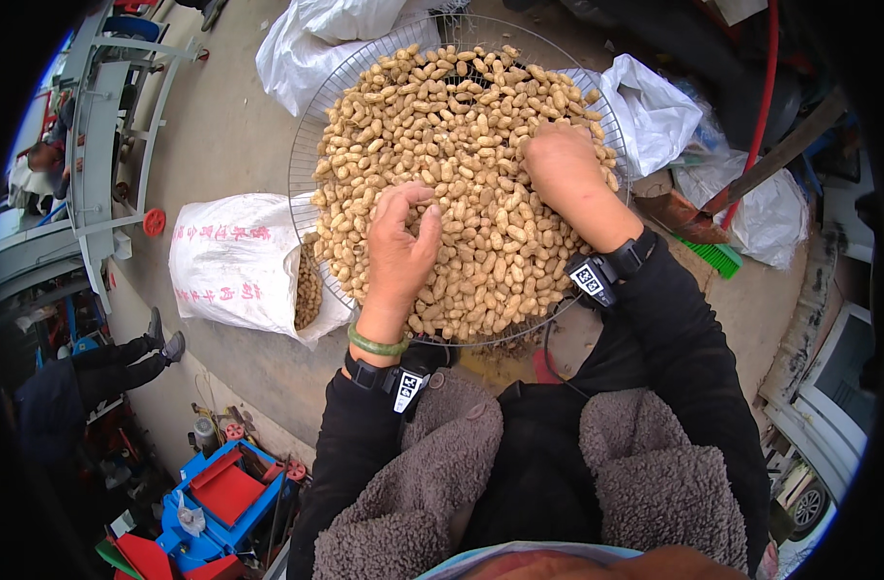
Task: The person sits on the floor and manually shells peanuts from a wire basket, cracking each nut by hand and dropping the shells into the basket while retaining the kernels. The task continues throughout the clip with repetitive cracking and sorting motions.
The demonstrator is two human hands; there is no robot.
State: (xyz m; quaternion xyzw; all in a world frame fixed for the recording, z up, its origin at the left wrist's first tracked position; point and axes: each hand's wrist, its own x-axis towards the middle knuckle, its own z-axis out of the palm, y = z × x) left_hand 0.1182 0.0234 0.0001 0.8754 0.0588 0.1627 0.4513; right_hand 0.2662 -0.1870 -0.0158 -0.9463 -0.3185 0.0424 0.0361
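Observation:
A heap of unshelled peanuts (461,222) fills a round wire basket (304,145) in front of me. Over the left part of the heap is my left hand (401,246), its fingers bent and the thumb standing apart, with peanuts beneath it and nothing seen in its grasp. My right hand (569,172) reaches down onto the peanuts at the right side; its fingertips are turned away and hidden. A green bangle (376,343) circles my left wrist, and each wrist carries a strapped black device.
Left of the basket lies a white woven sack (234,266), peanuts showing at its mouth. White bags (650,116) lie at the right, near a green brush (714,256) and a rusty-bladed tool (679,208). A blue-and-red machine (224,498) stands lower left; a person's legs (123,362) are nearby.

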